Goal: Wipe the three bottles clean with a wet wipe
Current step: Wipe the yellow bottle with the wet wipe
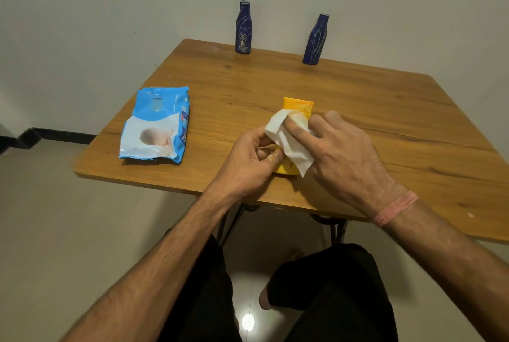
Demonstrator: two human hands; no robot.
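A yellow tube-shaped bottle (298,106) lies near the table's front edge, its far end sticking out past my hands. My left hand (249,161) grips its near end from the left. My right hand (341,148) presses a white wet wipe (289,146) onto the bottle's top, fingers over the wipe. Two dark blue bottles stand upright at the table's far edge: one (243,28) at the back centre, the other (316,41) to its right.
A blue and white pack of wet wipes (157,126) lies flat on the left part of the wooden table (385,110). The table stands against a pale wall. My knees in dark trousers show below the front edge.
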